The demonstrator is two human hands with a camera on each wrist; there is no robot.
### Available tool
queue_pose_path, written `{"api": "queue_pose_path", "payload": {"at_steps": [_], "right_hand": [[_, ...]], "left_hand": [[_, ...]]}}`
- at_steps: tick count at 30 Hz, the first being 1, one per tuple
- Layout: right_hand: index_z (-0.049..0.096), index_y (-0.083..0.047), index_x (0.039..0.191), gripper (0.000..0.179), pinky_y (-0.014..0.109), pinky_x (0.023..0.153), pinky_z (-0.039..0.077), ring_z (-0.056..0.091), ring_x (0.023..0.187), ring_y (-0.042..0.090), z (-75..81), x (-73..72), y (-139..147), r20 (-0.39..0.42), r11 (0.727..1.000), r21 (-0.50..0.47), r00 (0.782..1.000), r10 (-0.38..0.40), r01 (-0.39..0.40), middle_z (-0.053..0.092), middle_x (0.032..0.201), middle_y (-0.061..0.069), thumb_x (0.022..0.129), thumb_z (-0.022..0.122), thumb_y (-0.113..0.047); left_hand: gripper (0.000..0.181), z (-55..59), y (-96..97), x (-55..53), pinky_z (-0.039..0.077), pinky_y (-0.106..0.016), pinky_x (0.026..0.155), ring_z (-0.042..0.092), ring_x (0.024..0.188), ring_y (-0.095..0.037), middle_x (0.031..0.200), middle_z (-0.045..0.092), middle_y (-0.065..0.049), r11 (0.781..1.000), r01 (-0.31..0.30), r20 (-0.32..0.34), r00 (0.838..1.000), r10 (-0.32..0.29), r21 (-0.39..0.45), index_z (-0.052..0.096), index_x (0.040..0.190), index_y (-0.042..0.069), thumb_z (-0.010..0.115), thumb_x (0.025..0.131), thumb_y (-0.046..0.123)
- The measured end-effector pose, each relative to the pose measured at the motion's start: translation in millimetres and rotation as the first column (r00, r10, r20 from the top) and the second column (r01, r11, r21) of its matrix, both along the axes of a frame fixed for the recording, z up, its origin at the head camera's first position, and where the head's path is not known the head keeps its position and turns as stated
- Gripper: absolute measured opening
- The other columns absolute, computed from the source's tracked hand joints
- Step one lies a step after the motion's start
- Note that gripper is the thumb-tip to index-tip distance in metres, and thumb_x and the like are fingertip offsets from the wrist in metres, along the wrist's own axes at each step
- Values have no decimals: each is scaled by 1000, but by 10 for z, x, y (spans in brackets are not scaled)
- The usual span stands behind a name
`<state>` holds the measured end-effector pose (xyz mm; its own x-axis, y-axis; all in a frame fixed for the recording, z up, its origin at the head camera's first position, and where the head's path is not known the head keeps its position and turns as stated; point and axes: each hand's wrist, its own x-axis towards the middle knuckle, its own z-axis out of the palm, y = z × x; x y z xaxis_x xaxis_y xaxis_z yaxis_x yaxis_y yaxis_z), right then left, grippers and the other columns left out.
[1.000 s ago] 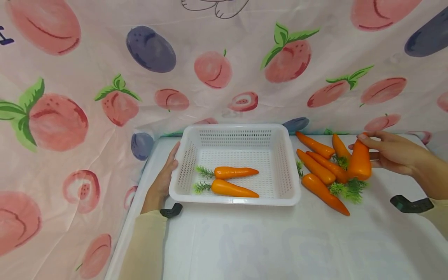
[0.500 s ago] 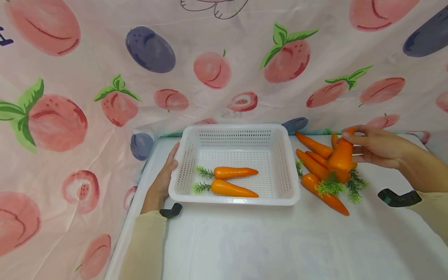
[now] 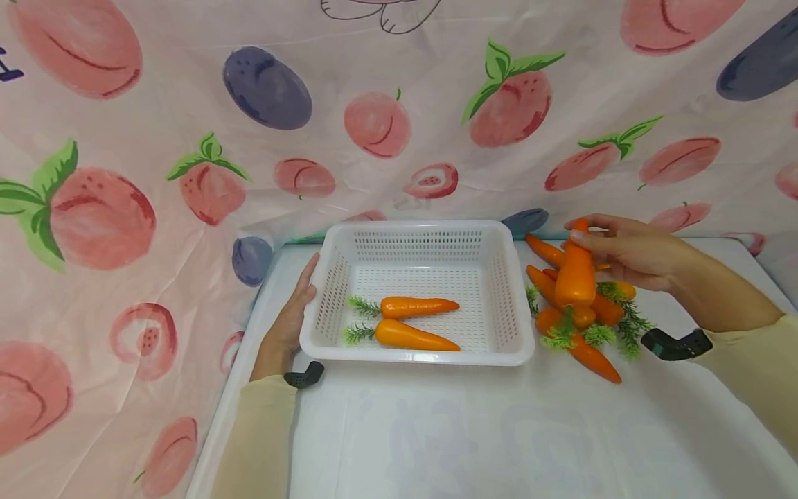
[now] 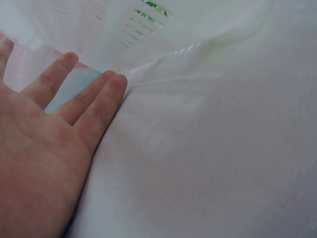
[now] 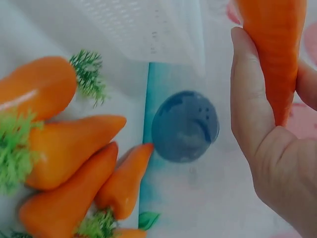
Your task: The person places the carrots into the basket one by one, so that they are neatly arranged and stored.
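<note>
My right hand (image 3: 636, 253) pinches a carrot (image 3: 576, 274) near its narrow tip, thick end and green leaves hanging down over the pile. In the right wrist view the same carrot (image 5: 277, 54) lies between thumb and fingers. Against the left side of a white plastic basket (image 3: 418, 357) rests my left hand (image 3: 291, 322), fingers straight along the outer wall. The left wrist view has that hand (image 4: 54, 134) with fingertips right at the basket's slotted wall (image 4: 114, 29). Inside the basket, two carrots lie side by side, an upper one (image 3: 419, 307) and a lower one (image 3: 416, 336), leaves to the left.
Several loose carrots (image 3: 595, 357) with green tops lie heaped on the white-covered table (image 3: 474, 430), just right of the basket. Behind the table hangs a pink fruit-print cloth (image 3: 374, 62), which also runs down the left side.
My right hand has moved left with the carrot, from the right side of the pile to over its left part, nearer the basket. The left hand and basket stay put.
</note>
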<state>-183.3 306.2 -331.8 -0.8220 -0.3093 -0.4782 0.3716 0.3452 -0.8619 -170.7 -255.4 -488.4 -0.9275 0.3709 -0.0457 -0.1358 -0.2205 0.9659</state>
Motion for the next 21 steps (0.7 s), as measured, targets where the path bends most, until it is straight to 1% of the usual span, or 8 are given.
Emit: {"api": "queue_pose_path", "payload": {"at_steps": [4, 7, 11, 14, 17, 21], "right_hand": [[19, -14, 156, 61, 44, 94, 57, 65, 114, 18, 46, -26, -113, -8, 1000, -14, 1000, 27, -28, 53, 130, 4, 107, 50, -36], [18, -14, 153, 60, 46, 92, 57, 66, 114, 21, 63, -45, -199, -13, 999, -36, 999, 35, -36, 54, 130, 5, 107, 50, -36], [18, -16, 148, 56, 49, 91, 57, 66, 112, 25, 91, -65, -323, -19, 998, -49, 999, 31, -32, 53, 131, 9, 107, 52, -35], [14, -16, 150, 64, 50, 92, 57, 67, 112, 24, 115, -77, -414, -26, 999, -35, 999, 31, -32, 50, 136, 12, 106, 54, -37], [11, -16, 155, 72, 50, 93, 56, 66, 114, 24, 132, -92, -505, -36, 999, -31, 999, 34, -35, 44, 144, 17, 104, 57, -38], [15, -18, 156, 74, 50, 95, 56, 64, 115, 27, 142, -115, -614, -41, 999, -43, 999, 28, -30, 39, 146, 20, 102, 61, -39]], "left_hand": [[66, 19, 12, 13, 48, -32, 103, 36, 146, -24, 172, 17, 1, 1000, -2, 3, 1000, 2, 10, 15, 161, 49, 49, 104, 46], [66, 33, 19, 19, 48, -31, 103, 36, 146, -24, 172, 17, 0, 1000, -5, 4, 1000, 5, 10, 16, 161, 49, 49, 104, 46], [65, 51, 20, 25, 47, -31, 104, 35, 147, -24, 172, 16, 0, 1000, -1, -2, 1000, 1, 0, 14, 161, 48, 47, 105, 43], [64, 58, 18, 31, 46, -30, 104, 34, 147, -24, 173, 15, 0, 1000, 7, -6, 1000, -7, 2, 13, 162, 47, 45, 106, 42], [65, 55, 18, 32, 47, -30, 104, 34, 147, -23, 172, 16, 0, 1000, 7, -2, 1000, -7, 12, 14, 162, 47, 47, 106, 42], [66, 54, 26, 25, 47, -30, 104, 31, 149, -26, 172, 16, 1, 1000, 4, -4, 1000, -4, 8, 15, 161, 48, 48, 105, 44]]}}
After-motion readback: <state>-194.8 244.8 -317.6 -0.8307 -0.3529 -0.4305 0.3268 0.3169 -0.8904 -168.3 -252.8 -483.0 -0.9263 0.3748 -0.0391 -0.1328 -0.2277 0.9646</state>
